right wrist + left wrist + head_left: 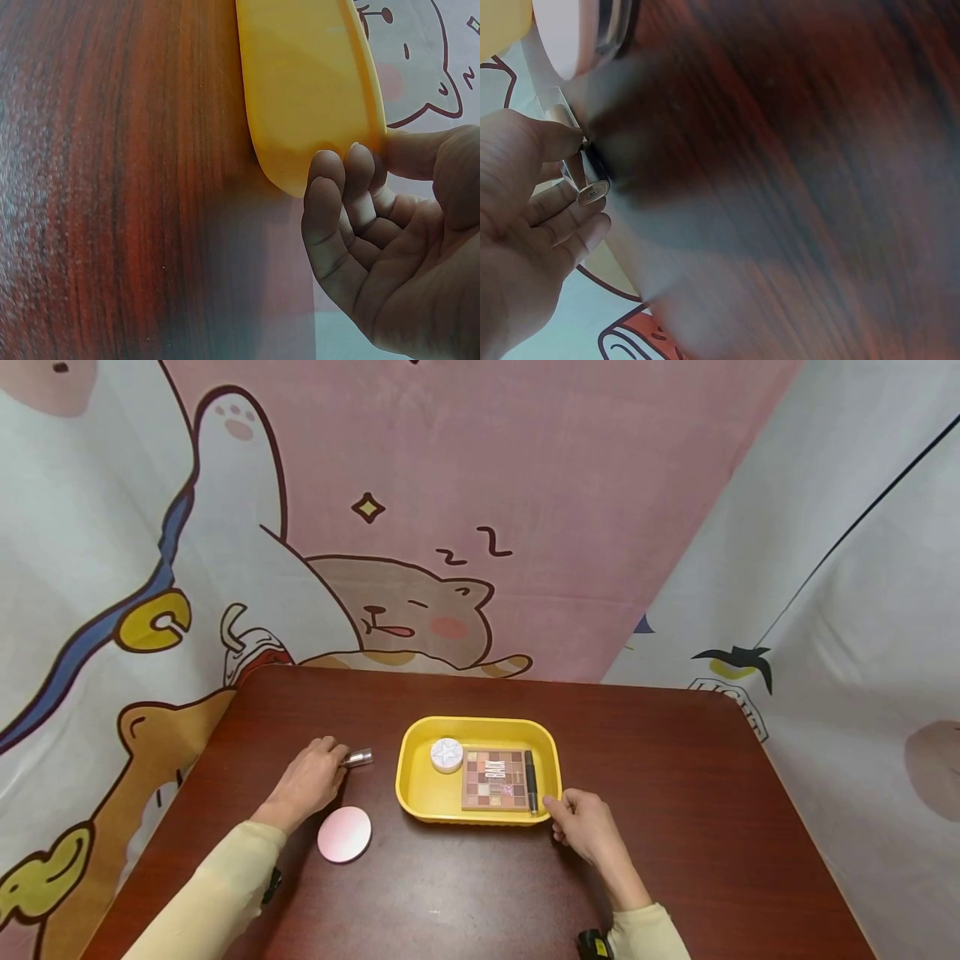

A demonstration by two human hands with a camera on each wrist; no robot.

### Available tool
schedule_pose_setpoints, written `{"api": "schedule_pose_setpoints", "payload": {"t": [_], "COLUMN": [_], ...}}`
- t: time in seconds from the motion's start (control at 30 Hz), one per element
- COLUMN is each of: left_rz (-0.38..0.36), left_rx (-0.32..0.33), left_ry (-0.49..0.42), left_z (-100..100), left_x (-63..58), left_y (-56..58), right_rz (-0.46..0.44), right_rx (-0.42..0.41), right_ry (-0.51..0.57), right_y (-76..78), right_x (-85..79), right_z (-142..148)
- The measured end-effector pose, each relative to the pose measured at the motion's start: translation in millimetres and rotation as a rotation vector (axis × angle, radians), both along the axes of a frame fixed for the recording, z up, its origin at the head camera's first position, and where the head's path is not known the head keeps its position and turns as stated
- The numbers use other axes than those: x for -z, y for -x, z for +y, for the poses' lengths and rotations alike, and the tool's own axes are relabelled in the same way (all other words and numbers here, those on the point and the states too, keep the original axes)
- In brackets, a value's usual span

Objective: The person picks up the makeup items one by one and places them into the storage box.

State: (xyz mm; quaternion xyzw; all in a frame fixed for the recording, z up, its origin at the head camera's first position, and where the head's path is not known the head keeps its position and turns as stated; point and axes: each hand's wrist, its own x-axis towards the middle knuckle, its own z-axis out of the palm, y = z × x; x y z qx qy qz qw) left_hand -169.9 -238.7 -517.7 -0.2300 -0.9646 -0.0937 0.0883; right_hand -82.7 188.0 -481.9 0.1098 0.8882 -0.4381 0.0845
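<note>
Pink compact (pixel 344 834) (outside), palette (pixel 495 780) in tray (pixel 420 793)

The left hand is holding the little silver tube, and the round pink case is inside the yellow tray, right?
Not quite. The left hand does hold the silver tube, but the pink case is not in the yellow tray. It lies on the table, left of the tray near that wrist. The head view shows this.

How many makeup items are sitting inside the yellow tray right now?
3 in the yellow tray: a round white compact at left, an eyeshadow palette in the middle, a dark stick along its right edge.
</note>
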Motion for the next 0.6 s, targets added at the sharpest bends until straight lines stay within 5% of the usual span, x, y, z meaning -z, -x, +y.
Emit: {"api": "schedule_pose_setpoints", "payload": {"t": [0.6], "left_rz": [-0.017], "left_rx": [-0.006], "left_ry": [-0.003], "left_z": [0.8], "left_x": [-1.9], "left_y": [0.0], "right_rz": [-0.001], "right_rx": [-0.003], "right_ry": [-0.011], "right_y": [-0.1], "right_x": [-0.5], "right_z": [0.5]}}
